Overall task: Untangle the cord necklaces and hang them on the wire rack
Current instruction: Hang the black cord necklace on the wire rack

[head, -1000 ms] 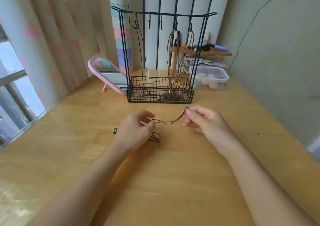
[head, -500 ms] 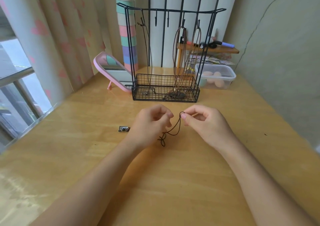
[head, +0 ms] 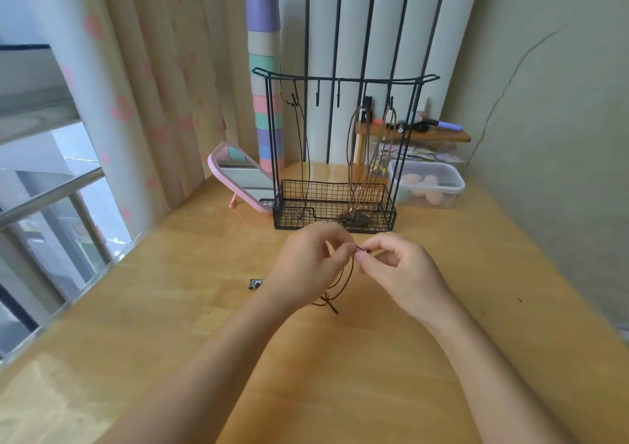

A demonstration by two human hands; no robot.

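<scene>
Between the wire rack (head: 335,157) and the person, both hands, left (head: 308,266) and right (head: 398,273), pinch 1 dark cord necklace (head: 340,282) together over the bench (head: 204,324).

Soft daylight from window (head: 41,239) on left; room bright. Pale shine on counter (head: 44,406) near left corner. Shadows faint, soft. Wide lens bends edges: curtain (head: 146,110) leans, wire rack (head: 326,202) top bar bows. Left hand (head: 306,266), right hand (head: 405,273) bit blurry; cord necklace (head: 341,288) thin, hard to see.
</scene>
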